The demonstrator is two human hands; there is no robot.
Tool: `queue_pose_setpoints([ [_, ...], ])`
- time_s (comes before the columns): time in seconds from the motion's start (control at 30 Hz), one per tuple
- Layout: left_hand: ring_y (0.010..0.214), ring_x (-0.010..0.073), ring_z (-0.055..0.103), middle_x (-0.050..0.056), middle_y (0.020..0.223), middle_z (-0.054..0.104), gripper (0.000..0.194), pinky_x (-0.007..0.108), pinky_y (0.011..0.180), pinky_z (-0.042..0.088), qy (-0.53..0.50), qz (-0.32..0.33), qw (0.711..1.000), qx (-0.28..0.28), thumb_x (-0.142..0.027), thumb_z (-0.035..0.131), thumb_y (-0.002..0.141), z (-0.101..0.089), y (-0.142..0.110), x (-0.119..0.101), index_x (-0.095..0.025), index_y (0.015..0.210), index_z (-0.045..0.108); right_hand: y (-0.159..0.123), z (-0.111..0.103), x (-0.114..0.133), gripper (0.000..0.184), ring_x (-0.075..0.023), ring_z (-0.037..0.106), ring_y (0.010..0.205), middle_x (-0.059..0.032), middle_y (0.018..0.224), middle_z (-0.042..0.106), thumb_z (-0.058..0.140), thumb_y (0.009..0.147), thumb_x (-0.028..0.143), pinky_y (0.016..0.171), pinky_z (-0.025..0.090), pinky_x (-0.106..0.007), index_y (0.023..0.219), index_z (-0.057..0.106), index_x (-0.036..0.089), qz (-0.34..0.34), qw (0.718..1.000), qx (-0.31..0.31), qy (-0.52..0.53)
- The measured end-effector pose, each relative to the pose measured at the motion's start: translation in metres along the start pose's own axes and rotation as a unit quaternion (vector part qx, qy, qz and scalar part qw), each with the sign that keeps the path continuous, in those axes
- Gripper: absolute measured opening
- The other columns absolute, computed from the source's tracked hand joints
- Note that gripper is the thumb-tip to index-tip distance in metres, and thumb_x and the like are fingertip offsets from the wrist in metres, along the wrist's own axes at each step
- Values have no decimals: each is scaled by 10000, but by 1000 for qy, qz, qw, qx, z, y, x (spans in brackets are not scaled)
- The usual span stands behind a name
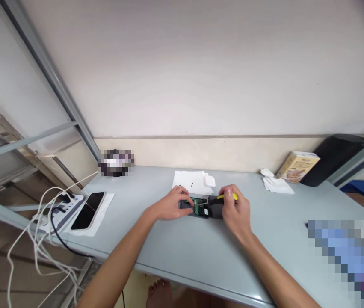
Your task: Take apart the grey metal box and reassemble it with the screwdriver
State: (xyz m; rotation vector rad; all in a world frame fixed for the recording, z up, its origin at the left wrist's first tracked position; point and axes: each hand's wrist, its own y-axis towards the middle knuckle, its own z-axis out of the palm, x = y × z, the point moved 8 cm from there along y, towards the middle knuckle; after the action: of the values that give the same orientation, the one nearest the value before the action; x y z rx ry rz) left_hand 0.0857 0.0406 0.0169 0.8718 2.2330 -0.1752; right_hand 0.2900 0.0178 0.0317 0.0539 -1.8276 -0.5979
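A dark, flat device lies opened on the desk, and a green circuit board (196, 207) shows inside its black casing (215, 210). My left hand (174, 202) grips the left end of this device, thumb at the near side and fingers at the far side. In my right hand (235, 207) is a yellow and black screwdriver (215, 199), its thin shaft pointing left to the board. Whether the tip sits on a screw is too small to tell. Just behind lies a sheet of white paper (186, 179) with a few tiny dark bits and a white rounded case (209, 181).
On the left are a dark phone (88, 210) and a power strip (63, 216) with tangled white cables. A yellow box (298, 166), crumpled tissue (278, 185) and a black cylinder-like object (331, 158) stand at the back right. A blurred blue item (351, 252) lies at the right.
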Motion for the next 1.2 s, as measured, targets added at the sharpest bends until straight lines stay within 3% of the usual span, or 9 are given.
queue_pose_setpoints([
  [0.17,1165,254,547,82,1129,614,82,441,1129,434,-9,12,1000,-16,-309,714,931,0,2,3,-241,934,760,3,-2,-16,464,-164,446,572,15,654,509,425,1020,620,548,346,-296,802,568,236,51,998,-17,40],
  [0.37,1159,248,539,76,1092,637,100,406,1091,449,-26,13,999,-23,-330,727,931,1,2,6,-238,952,762,4,-2,-25,481,-164,452,561,25,624,496,436,1012,635,536,349,-292,797,576,229,60,997,-30,48],
  [1.2,1125,247,576,80,1035,683,107,399,1034,490,-1,14,999,-33,-229,651,952,-3,2,-1,-226,957,758,5,-1,-18,464,-143,422,513,38,587,484,443,982,607,504,330,-287,754,577,227,50,999,-17,3],
])
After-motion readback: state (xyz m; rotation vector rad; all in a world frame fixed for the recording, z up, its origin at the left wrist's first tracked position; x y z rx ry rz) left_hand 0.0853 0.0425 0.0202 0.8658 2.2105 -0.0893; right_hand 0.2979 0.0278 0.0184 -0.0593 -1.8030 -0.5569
